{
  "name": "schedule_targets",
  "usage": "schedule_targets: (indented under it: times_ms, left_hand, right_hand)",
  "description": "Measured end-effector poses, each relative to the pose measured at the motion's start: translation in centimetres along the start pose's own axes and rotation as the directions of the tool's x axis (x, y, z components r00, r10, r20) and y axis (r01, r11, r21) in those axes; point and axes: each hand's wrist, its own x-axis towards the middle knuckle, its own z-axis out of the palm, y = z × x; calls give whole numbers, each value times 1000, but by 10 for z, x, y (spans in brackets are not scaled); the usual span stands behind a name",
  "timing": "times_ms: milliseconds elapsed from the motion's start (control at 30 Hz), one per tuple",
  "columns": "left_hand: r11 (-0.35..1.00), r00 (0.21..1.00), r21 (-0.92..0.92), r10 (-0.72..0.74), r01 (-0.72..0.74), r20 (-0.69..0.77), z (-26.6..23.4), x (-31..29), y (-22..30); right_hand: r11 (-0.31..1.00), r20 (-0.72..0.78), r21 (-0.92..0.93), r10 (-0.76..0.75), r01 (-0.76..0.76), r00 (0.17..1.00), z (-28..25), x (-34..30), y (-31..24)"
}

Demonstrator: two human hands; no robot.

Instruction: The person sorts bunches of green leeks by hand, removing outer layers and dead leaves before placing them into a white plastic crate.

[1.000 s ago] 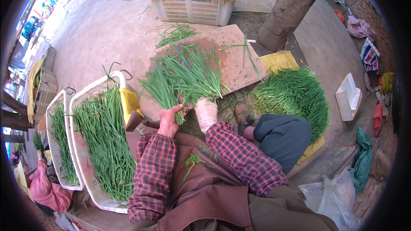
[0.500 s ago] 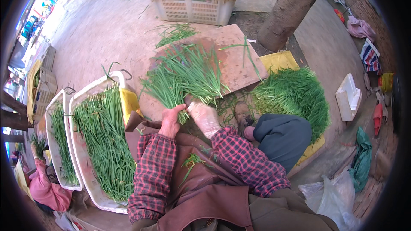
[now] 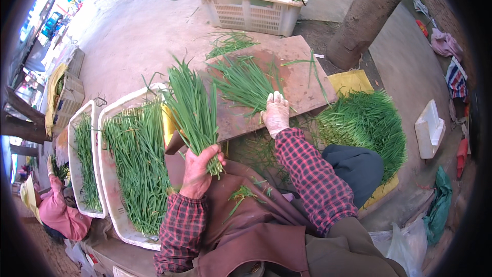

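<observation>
My left hand is closed around the lower ends of a thick bunch of garlic chives, held upright above my apron, with the green tips pointing away from me. My right hand, in a whitish glove, rests at the near edge of a tilted brown board. Its fingers curl over the pale ends of a smaller pile of garlic chives lying on that board; the fingertips are partly hidden. Trimmed scraps lie on my brown apron.
White crates of chives stand at left, beside a person in pink. A chive heap lies on yellow sacking at right, near a tree trunk. Beyond the board sits a covered crate. A white foam box stands farther right.
My left hand has lifted its bunch away from the board, up and toward me. My right hand has moved forward and right, from beside the left hand onto the chives left on the board.
</observation>
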Motion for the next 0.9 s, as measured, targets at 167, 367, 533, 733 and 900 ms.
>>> schedule_targets:
  times_ms: [167, 367, 533, 733, 900]
  left_hand:
    - [968, 987, 198, 140, -153, 81, 10, 4, -4]
    - [884, 963, 398, 171, -244, 210, 25, 11, -49]
    - [674, 887, 577, 329, -462, 325, 13, 22, -84]
    - [555, 870, 672, 272, -490, 410, -4, 37, -84]
    - [681, 891, 578, 296, -449, 343, -1, 30, -5]
  right_hand:
    - [367, 48, 930, -102, -7, 994, -75, -35, -18]
    - [-406, -13, 886, -503, -223, 864, -120, -56, -42]
    - [-348, 66, 899, -489, -264, 870, -150, -48, -44]
    - [-85, 149, 981, -261, -176, 954, -155, -53, -60]
    - [-62, -46, 998, -243, 31, 969, -157, -33, -67]
